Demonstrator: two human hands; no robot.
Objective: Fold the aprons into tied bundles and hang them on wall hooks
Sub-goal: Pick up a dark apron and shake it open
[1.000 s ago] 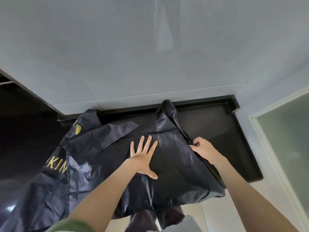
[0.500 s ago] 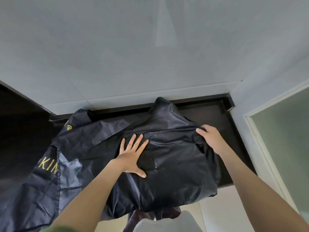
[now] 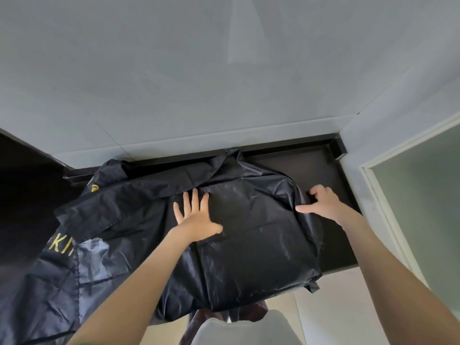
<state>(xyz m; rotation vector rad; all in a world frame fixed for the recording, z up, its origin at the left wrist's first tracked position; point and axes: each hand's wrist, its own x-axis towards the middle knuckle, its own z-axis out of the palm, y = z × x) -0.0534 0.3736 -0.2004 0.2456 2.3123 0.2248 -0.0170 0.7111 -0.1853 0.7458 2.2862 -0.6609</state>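
A black apron [image 3: 249,232] with yellow lettering [image 3: 59,247] lies spread on a dark counter [image 3: 331,175]. Its right part is folded over into a flat panel, while its left part trails off the counter's front edge. My left hand [image 3: 196,217] presses flat on the middle of the apron with its fingers spread. At the folded right edge, my right hand [image 3: 323,202] has its fingers curled on the fabric and its thumb stretched across the top. No wall hooks are in view.
A pale grey wall [image 3: 224,83] rises right behind the counter. A white-framed frosted glass panel [image 3: 410,195] closes off the right side. Below the counter's front edge sit a pale rounded object [image 3: 249,329] and some dark cloth [image 3: 199,319].
My right hand carried the raised right flap over to the left and laid it flat, then drew back to the right edge. My left hand stayed pressed on the apron.
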